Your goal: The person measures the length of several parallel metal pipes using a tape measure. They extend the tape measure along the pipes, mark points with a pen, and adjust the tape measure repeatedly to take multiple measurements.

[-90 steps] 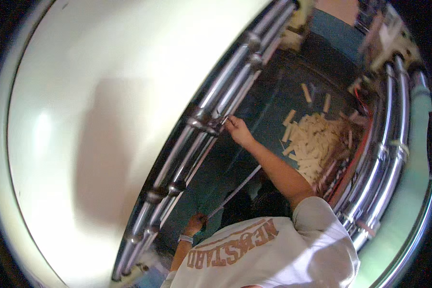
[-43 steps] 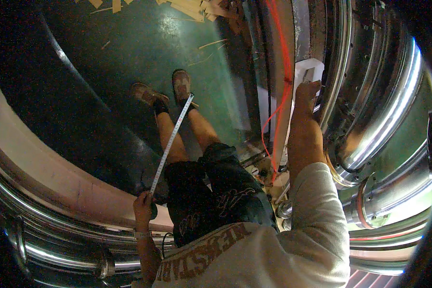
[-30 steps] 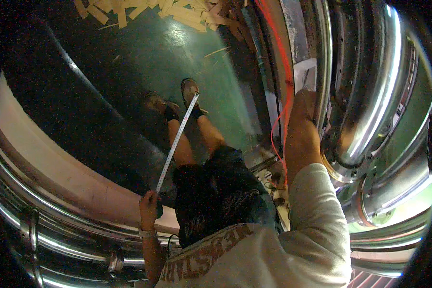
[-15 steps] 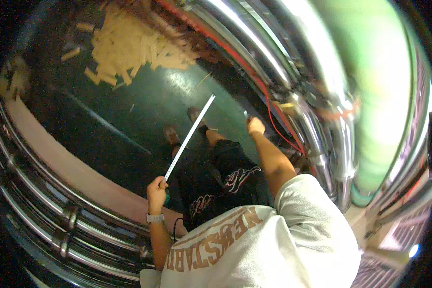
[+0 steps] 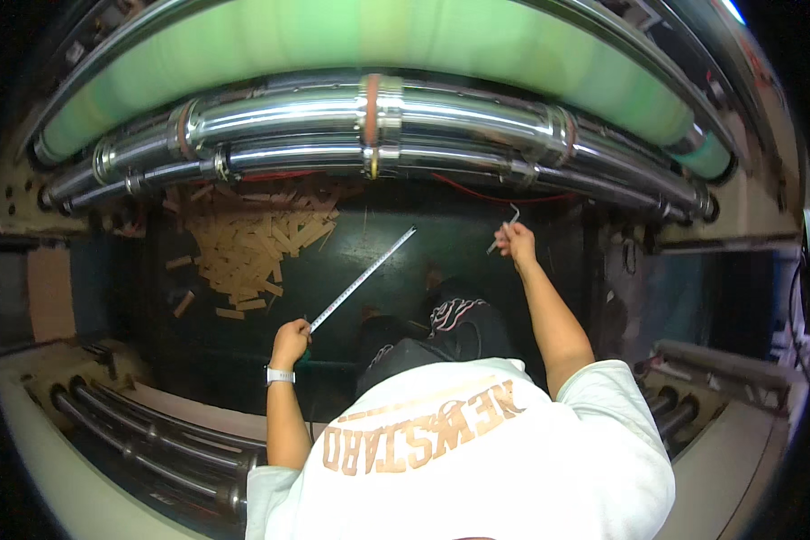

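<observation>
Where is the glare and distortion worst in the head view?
Head view: bright glare streaks along the chrome pipes; fisheye bends them and the green roller toward the rim; floor is dark; tape measure in the left hand stays sharp.

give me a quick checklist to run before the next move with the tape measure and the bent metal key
1. Left hand has a firm hold on the tape measure: ok, the blade is extended and straight.
2. Blade free of the wooden strips: ok, it lies to their right, apart.
3. Right hand holds the bent metal key: ok, raised below the chrome rollers.
4. Key touching a roller or fitting: cannot tell.
5. Red cable away from the key: cannot tell, it runs close.
6. Footing on the dark floor: cannot tell, the feet are hidden.
</observation>
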Tool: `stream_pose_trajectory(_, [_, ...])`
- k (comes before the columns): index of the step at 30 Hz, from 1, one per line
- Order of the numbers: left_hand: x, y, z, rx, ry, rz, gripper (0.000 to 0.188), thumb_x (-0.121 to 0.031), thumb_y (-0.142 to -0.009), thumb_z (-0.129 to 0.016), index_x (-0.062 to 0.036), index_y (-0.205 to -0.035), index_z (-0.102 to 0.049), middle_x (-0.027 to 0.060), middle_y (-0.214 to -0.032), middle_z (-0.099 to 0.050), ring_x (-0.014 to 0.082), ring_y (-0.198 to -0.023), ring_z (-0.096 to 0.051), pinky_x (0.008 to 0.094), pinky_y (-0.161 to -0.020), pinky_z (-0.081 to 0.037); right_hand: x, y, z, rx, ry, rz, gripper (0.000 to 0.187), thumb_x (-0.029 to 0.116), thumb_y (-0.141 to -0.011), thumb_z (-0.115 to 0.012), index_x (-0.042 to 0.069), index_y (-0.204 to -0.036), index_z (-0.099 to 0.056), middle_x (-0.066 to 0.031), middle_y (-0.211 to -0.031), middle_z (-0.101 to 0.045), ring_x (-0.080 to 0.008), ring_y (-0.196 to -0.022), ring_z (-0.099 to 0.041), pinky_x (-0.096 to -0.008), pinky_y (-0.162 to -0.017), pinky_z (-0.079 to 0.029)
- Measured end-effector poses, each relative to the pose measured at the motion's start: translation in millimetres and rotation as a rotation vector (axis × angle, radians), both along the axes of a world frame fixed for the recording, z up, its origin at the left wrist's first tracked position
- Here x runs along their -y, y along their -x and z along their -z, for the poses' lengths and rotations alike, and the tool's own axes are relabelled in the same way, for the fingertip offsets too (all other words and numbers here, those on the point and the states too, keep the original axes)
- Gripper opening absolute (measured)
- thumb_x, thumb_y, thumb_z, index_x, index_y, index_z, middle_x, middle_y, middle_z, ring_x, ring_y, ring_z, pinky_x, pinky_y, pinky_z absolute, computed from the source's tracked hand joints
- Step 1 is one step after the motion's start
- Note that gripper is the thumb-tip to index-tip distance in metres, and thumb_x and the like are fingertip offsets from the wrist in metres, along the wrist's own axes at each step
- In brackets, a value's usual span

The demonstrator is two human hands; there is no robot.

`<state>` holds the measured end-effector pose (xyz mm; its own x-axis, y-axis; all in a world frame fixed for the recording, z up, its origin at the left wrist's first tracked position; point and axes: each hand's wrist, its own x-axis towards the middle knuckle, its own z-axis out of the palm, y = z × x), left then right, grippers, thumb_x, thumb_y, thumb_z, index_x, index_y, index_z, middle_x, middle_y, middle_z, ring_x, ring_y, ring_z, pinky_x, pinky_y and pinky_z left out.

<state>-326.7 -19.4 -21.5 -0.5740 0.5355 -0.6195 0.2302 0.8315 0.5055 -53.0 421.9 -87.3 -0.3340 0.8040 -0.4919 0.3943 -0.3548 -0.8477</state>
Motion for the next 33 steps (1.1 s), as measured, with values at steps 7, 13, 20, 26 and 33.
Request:
stream_pose_trajectory(7, [-48.8, 4.6, -40.2, -0.021, -0.043, 0.118, 0.013, -0.009, -0.082, -0.052, 0.0018, -0.082, -0.060, 0.0080, -0.065, -0.059, 0.0164, -0.061, -0.054, 0.0294, -0.059, -0.042, -19.6, 40.7, 2.0, -0.242, 0.312, 0.271, 0.021, 0.025, -0.090, -0.047, 0.006, -0.082, -0.053, -0.0083, -0.075, -0.063, -0.0124, -0.053, -0.057, -0.0248, -0.042, -0.047])
stream_pose_trajectory(13, [-43.5, -4.5, -66.7, 0.010, 0.016, 0.074, 0.011, -0.008, -0.081, -0.053, 0.0014, -0.081, -0.058, 0.0085, -0.063, -0.058, 0.0155, -0.059, -0.054, 0.0288, -0.058, -0.042, -31.3, 72.3, 24.0, -0.466, 0.474, 0.428, 0.022, 0.025, -0.091, -0.045, 0.007, -0.080, -0.053, -0.0095, -0.075, -0.062, -0.0152, -0.055, -0.056, -0.0297, -0.047, -0.049])
stream_pose_trajectory(20, [-43.7, 23.5, -88.0, 0.031, -0.042, 0.167, 0.012, -0.008, -0.083, -0.052, 0.0006, -0.079, -0.059, 0.0021, -0.062, -0.056, 0.0103, -0.059, -0.049, 0.0252, -0.057, -0.040, -33.8, 91.2, 24.8, -0.775, 0.517, 0.667, 0.021, 0.025, -0.090, -0.046, 0.007, -0.080, -0.053, -0.0085, -0.074, -0.060, -0.0176, -0.062, -0.057, -0.0331, -0.055, -0.051])
stream_pose_trajectory(26, [-75.1, 99.1, -104.4, 0.031, 0.102, 0.323, 0.013, -0.010, -0.083, -0.054, 0.0012, -0.081, -0.059, -0.0005, -0.066, -0.055, 0.0094, -0.061, -0.048, 0.0240, -0.058, -0.040, -35.2, 127.8, 25.0, -1.169, 0.559, 0.895, 0.025, 0.026, -0.093, -0.038, 0.008, -0.080, -0.050, -0.0095, -0.078, -0.058, -0.0243, -0.077, -0.058, -0.0440, -0.077, -0.050])
stream_pose_trajectory(33, [-101.3, 158.0, -132.2, -0.081, 0.120, 0.515, 0.013, -0.010, -0.083, -0.053, 0.0005, -0.084, -0.061, 0.0039, -0.067, -0.058, 0.0111, -0.064, -0.051, 0.0260, -0.063, -0.041, -35.3, 143.7, 22.1, -1.056, 0.293, 1.099, 0.020, 0.023, -0.093, -0.037, 0.006, -0.084, -0.039, -0.0088, -0.072, -0.051, -0.0226, -0.065, -0.057, -0.0428, -0.061, -0.054])
